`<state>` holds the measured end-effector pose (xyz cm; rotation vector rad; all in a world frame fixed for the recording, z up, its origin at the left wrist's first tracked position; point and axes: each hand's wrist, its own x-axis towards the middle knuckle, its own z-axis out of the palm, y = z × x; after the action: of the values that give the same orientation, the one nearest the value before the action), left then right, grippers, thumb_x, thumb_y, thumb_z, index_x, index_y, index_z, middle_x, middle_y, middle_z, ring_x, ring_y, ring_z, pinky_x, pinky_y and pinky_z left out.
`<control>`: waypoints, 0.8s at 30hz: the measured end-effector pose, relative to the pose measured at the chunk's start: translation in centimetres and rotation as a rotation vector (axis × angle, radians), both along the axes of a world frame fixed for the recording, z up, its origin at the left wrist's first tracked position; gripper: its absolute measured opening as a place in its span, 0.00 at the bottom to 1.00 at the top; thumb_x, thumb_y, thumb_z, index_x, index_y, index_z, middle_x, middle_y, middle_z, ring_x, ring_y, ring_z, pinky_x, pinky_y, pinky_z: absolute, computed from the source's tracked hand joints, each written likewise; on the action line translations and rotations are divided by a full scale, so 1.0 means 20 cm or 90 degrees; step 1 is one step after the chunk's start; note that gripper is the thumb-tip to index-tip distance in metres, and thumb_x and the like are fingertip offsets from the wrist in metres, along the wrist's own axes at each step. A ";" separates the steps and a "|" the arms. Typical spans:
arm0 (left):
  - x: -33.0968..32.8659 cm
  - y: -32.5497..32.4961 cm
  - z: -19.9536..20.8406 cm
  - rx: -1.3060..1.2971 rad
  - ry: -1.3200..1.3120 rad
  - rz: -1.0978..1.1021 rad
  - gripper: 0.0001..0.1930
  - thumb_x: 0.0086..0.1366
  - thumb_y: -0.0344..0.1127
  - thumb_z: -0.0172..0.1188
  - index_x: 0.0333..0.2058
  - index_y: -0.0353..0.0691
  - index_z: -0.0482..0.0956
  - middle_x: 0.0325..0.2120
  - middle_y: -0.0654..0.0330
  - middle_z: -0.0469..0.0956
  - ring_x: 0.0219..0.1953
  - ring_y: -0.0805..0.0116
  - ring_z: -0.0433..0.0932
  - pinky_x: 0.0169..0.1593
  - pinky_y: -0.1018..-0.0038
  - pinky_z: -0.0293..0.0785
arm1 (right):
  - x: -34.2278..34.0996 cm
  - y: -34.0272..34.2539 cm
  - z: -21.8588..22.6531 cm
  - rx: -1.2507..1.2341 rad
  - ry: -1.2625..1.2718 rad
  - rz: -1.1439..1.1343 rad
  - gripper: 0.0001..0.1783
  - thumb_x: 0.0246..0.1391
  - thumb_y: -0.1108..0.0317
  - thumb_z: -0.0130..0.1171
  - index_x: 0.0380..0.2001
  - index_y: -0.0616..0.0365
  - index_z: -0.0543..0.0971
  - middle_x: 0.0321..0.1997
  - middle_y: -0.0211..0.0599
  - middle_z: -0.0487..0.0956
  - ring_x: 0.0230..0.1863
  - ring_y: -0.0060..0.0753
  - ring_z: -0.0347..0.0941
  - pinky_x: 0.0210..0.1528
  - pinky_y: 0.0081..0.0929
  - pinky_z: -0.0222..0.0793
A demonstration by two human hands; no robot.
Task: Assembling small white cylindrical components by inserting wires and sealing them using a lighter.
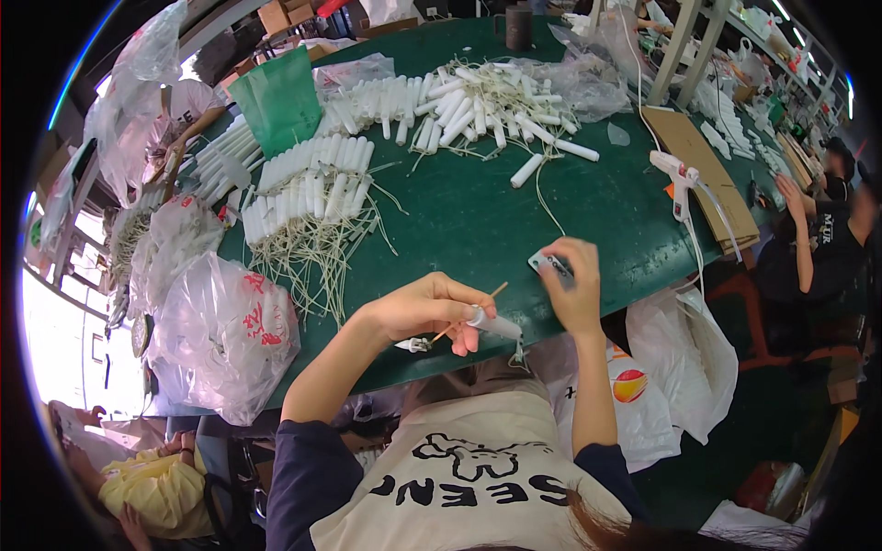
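In my left hand (441, 310) I grip a white plastic tube (496, 323), with a thin wooden stick (497, 291) also between the fingers. A small white fitting with bare metal (415, 344) hangs beside that hand. Thin pale wire (519, 356) dangles from the tube's right end near the table edge. My right hand (577, 285) is slightly blurred, its fingers bent over a small flat grey piece (538, 263) at the table surface. Beyond it, a loose white tube (526, 171) lies with its wire trailing toward my right hand.
Rows of wired white tubes (317, 179) and a tangled heap (478, 106) cover the far green table (478, 216). A white glue gun (678, 179) and cardboard (703, 184) lie right. Plastic bags (225, 335) crowd the left edge. A co-worker (818, 230) sits at right.
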<state>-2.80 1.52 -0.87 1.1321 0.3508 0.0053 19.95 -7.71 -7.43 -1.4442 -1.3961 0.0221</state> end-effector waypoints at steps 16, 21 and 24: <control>0.16 0.10 -0.27 0.774 0.144 0.246 0.09 0.57 0.33 0.60 0.33 0.34 0.80 0.27 0.56 0.81 0.27 0.66 0.80 0.33 0.75 0.75 | -0.18 -0.30 0.11 -0.165 0.142 0.081 0.12 0.49 0.77 0.59 0.39 0.63 0.77 0.27 0.34 0.77 0.23 0.17 0.68 0.23 0.15 0.61; 0.18 0.04 -0.25 1.042 0.086 0.338 0.09 0.53 0.33 0.64 0.33 0.36 0.81 0.31 0.54 0.80 0.33 0.61 0.78 0.36 0.73 0.74 | -0.17 -0.34 0.17 -0.181 0.051 0.048 0.13 0.49 0.79 0.58 0.40 0.62 0.77 0.29 0.35 0.75 0.24 0.22 0.70 0.24 0.17 0.63; 0.18 -0.04 -0.14 0.898 0.065 0.333 0.13 0.61 0.39 0.58 0.35 0.34 0.80 0.33 0.54 0.79 0.35 0.64 0.78 0.37 0.72 0.74 | -0.18 -0.33 0.20 -0.146 -0.035 0.020 0.14 0.46 0.81 0.58 0.40 0.60 0.78 0.29 0.35 0.74 0.24 0.28 0.70 0.24 0.22 0.66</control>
<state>0.86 0.71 -3.62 2.3929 0.7710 0.7606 16.28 -14.38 -3.50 -1.6215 -1.4992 0.1683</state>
